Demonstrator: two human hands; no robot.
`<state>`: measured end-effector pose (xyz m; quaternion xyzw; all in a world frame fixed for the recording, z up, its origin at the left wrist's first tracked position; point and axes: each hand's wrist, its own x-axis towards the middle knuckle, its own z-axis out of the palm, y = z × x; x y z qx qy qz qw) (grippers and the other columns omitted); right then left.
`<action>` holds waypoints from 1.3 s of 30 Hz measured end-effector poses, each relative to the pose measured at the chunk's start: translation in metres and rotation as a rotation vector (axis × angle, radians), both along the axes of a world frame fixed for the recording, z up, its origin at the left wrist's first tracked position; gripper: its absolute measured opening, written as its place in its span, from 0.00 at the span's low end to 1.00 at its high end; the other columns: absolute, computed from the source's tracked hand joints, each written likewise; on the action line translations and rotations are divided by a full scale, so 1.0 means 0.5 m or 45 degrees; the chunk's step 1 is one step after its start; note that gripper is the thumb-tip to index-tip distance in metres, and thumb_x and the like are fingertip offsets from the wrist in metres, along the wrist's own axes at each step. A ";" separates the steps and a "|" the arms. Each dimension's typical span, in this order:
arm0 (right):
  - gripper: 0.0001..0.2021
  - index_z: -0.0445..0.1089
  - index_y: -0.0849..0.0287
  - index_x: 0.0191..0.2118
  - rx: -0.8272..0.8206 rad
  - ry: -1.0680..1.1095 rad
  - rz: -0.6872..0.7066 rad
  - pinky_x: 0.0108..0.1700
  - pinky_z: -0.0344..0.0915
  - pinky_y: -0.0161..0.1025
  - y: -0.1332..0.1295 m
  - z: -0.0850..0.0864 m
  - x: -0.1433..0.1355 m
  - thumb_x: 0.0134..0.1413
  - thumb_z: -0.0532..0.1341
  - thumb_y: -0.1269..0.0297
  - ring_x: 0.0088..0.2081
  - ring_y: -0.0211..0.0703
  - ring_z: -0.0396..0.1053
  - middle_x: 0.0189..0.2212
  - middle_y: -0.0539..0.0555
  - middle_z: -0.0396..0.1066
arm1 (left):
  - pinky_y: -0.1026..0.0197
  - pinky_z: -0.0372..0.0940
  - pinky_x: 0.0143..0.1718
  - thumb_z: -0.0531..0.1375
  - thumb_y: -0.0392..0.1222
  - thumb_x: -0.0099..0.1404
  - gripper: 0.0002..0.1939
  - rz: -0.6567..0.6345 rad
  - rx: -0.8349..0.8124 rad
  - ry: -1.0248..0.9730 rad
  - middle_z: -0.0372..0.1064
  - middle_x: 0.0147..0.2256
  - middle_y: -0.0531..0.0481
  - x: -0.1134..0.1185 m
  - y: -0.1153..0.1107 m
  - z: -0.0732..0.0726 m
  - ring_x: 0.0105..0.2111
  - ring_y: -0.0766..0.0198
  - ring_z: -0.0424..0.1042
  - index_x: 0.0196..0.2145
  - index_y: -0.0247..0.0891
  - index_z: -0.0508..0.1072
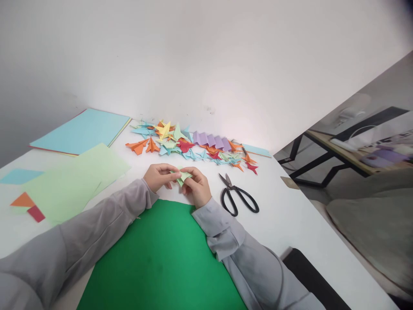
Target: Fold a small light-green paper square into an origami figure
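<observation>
Between my two hands is a small folded piece of light green paper [182, 177], held just past the far edge of a green sheet [161, 258]. The fingers of my left hand [160, 176] pinch its left side. On its right side, my right hand [198, 187] grips it between thumb and fingers. Part of the folded paper is hidden behind the fingertips. Black-handled scissors [237, 196] lie to the right of my right hand, blades slightly apart and pointing away. Behind my hands lies a pile of folded paper shapes [185, 146] in several colours.
At the left are a stack of blue-topped paper [84, 131], light green sheets [64, 185] and orange [23, 199] and red [36, 213] scraps. A black flat object [309, 280] lies near the front right. A white wall [206, 64] rises behind the table.
</observation>
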<state>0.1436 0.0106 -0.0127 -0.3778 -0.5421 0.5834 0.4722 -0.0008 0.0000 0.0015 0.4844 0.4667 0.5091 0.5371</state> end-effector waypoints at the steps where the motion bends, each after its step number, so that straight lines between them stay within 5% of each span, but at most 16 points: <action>1: 0.14 0.65 0.59 0.34 -0.006 0.015 -0.006 0.13 0.52 0.28 0.001 -0.001 0.000 0.35 0.55 0.72 0.10 0.32 0.56 0.07 0.41 0.61 | 0.66 0.63 0.15 0.68 0.44 0.39 0.20 -0.026 0.011 0.016 0.67 0.16 0.52 0.000 -0.001 0.001 0.14 0.70 0.64 0.30 0.29 0.73; 14: 0.12 0.69 0.61 0.32 -0.045 0.061 -0.088 0.15 0.55 0.29 0.002 0.000 0.002 0.35 0.57 0.71 0.11 0.33 0.58 0.08 0.43 0.62 | 0.66 0.61 0.15 0.67 0.41 0.40 0.22 -0.064 0.037 -0.017 0.67 0.19 0.53 0.002 -0.005 0.008 0.16 0.70 0.63 0.35 0.30 0.71; 21: 0.06 0.66 0.59 0.28 -0.040 0.095 -0.091 0.13 0.53 0.29 0.000 0.001 -0.003 0.38 0.59 0.67 0.10 0.32 0.58 0.12 0.42 0.62 | 0.63 0.65 0.27 0.64 0.32 0.37 0.19 -0.062 0.122 -0.034 0.69 0.26 0.51 0.000 0.001 -0.006 0.25 0.68 0.67 0.33 0.31 0.72; 27: 0.06 0.62 0.58 0.26 0.116 0.057 -0.050 0.13 0.51 0.29 -0.002 -0.002 -0.005 0.35 0.59 0.72 0.11 0.28 0.57 0.18 0.42 0.64 | 0.64 0.64 0.28 0.61 0.36 0.42 0.10 0.043 0.210 0.067 0.69 0.26 0.50 0.004 0.001 -0.006 0.28 0.65 0.68 0.27 0.33 0.73; 39: 0.06 0.63 0.58 0.27 0.150 -0.127 -0.091 0.14 0.53 0.30 -0.011 0.003 -0.009 0.38 0.59 0.67 0.12 0.29 0.57 0.20 0.45 0.65 | 0.65 0.62 0.28 0.63 0.37 0.41 0.10 0.182 0.235 0.130 0.66 0.23 0.53 0.009 -0.008 -0.005 0.26 0.67 0.67 0.24 0.35 0.68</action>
